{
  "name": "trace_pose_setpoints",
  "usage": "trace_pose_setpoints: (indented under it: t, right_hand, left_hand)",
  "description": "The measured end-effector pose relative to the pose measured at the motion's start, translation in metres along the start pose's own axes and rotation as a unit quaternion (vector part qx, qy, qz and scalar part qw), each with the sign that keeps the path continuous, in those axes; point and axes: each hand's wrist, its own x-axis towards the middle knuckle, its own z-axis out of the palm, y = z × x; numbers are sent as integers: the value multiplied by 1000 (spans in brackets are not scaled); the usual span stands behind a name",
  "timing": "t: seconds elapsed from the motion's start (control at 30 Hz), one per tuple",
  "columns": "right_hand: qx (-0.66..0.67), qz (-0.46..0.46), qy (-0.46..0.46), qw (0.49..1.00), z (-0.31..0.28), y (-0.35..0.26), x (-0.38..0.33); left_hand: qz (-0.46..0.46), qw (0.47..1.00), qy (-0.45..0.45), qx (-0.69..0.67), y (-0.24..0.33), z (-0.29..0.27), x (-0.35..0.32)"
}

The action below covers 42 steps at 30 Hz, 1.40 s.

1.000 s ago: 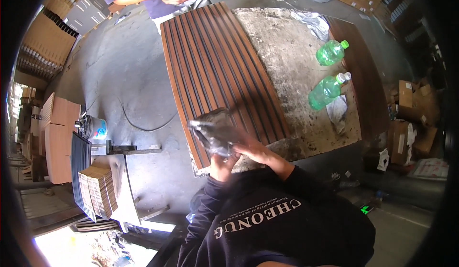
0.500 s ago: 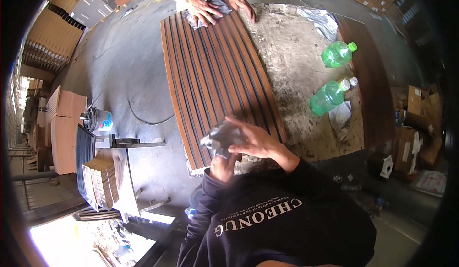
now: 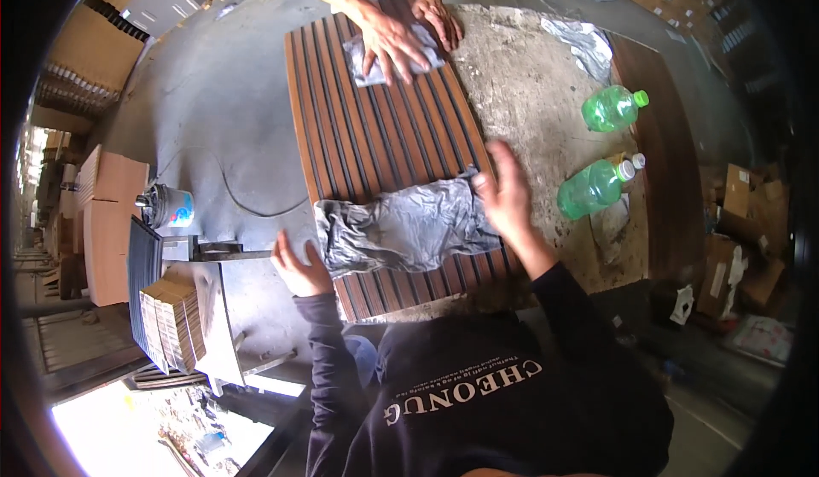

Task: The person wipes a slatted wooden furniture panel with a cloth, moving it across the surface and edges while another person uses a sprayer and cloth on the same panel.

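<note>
Fingers of both hands, left hand point(image 3: 299, 268) and right hand point(image 3: 505, 195), spread flat holding grey cloth point(image 3: 401, 229) on slatted panel point(image 3: 375, 136).

Brown cardboard boxes point(image 3: 107, 221) stacked far left; more cartons point(image 3: 751, 221) far right

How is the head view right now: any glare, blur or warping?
Head view: blown-out daylight at lower left; fisheye bends the slatted wooden panel and blackens the corners; right hand slightly blurred; grey cloth evenly lit and sharp.
</note>
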Motion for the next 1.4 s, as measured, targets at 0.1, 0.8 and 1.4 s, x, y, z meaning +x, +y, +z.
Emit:
trace_pose_setpoints:
  t: [0.1,0.8,1.4]
  right_hand:
    - [-33,-158,-271,949,26,-77,-29]
    - [-197,117,-170,958,99,99,70]
    - [-226,101,-226,942,98,91,63]
  left_hand:
    - [40,985,-156,56,39,28,-30]
    - [-43,925,-298,231,86,97,-54]
    - [13,934,-342,101,72,60,-106]
